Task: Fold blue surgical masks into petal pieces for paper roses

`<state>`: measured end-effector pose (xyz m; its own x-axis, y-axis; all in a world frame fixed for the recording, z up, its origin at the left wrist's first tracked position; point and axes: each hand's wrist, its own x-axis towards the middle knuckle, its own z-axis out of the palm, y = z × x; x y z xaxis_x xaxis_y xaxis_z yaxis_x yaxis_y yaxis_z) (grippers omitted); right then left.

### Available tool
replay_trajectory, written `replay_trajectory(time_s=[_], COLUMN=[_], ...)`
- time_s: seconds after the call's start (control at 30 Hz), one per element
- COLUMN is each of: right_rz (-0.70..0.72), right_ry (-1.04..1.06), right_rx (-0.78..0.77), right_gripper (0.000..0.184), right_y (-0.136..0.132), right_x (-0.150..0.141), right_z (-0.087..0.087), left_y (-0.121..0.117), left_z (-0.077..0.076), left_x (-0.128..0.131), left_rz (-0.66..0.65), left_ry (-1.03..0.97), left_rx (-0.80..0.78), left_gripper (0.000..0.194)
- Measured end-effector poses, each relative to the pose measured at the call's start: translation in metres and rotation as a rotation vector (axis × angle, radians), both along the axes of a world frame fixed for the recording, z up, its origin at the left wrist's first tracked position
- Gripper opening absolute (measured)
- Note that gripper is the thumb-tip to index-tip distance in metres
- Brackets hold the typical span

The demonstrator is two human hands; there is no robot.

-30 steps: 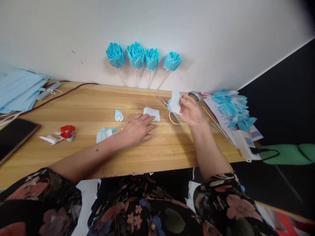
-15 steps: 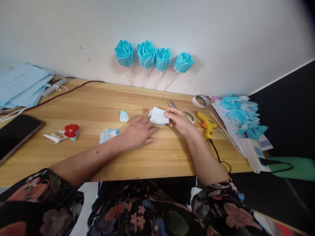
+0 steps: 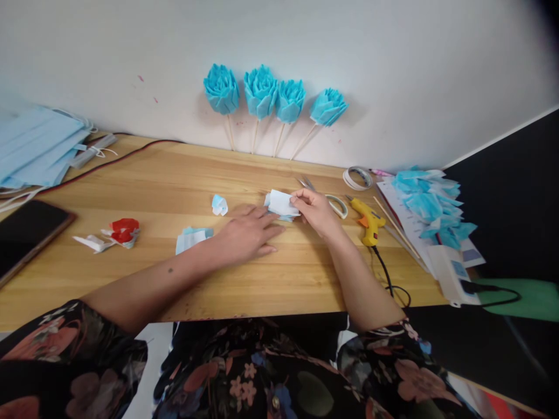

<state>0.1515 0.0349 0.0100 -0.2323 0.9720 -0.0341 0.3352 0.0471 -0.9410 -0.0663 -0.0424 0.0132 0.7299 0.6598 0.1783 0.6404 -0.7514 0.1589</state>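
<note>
A small stack of white and pale-blue fabric pieces (image 3: 282, 203) lies mid-table, a white one on top. My right hand (image 3: 315, 210) pinches the right edge of the top piece between thumb and fingers. Palm down on the wood, my left hand (image 3: 248, 235) has its fingers stretched out, fingertips at the stack's lower left edge. Another blue and white bunch of fabric pieces (image 3: 190, 239) is partly hidden behind my left forearm. A small crumpled blue-white piece (image 3: 219, 205) sits beyond my left hand. Scissors (image 3: 338, 206) lie partly behind my right hand.
Several blue fabric flowers (image 3: 261, 93) on sticks lean against the wall. A yellow glue gun (image 3: 369, 221), tape roll (image 3: 357, 178), blue scraps (image 3: 430, 201) and power strip (image 3: 454, 276) are on the right. Face masks (image 3: 39, 148), a phone (image 3: 32, 235) and red scraps (image 3: 124, 231) lie left.
The view has shifted slightly. My right hand has barely moved at the edge of the stack, and my left hand stays in place.
</note>
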Motion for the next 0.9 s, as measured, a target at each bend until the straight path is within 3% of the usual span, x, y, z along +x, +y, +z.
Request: replay_trajectory(time_s=[0.17, 0.27, 0.47, 0.63, 0.77, 0.9], right_rz=[0.005, 0.019, -0.009, -0.014, -0.012, -0.009], right_ry=[-0.039, -0.068, -0.099, -0.104, -0.154, -0.211], right_rx=[0.028, 0.039, 0.041, 0.063, 0.139, 0.208], right_gripper=[0.021, 0.022, 0.020, 0.018, 0.017, 0.021], right_y=[0.000, -0.001, -0.001, -0.001, 0.000, 0.003], right_x=[0.000, -0.001, -0.004, -0.004, -0.003, -0.002], right_z=[-0.002, -0.001, -0.004, -0.005, -0.006, -0.012], left_y=[0.001, 0.000, -0.003, -0.001, 0.000, 0.001], left_z=[0.000, 0.010, 0.028, 0.013, 0.001, -0.001], left_x=[0.001, 0.002, 0.003, 0.004, 0.005, 0.004], left_rz=[0.000, -0.017, 0.038, 0.007, 0.021, 0.045], left_ry=[-0.031, -0.125, -0.279, -0.254, -0.151, -0.084], left_rx=[0.056, 0.128, 0.272, 0.218, 0.153, 0.092], left_gripper=[0.040, 0.028, 0.038, 0.024, 0.038, 0.039])
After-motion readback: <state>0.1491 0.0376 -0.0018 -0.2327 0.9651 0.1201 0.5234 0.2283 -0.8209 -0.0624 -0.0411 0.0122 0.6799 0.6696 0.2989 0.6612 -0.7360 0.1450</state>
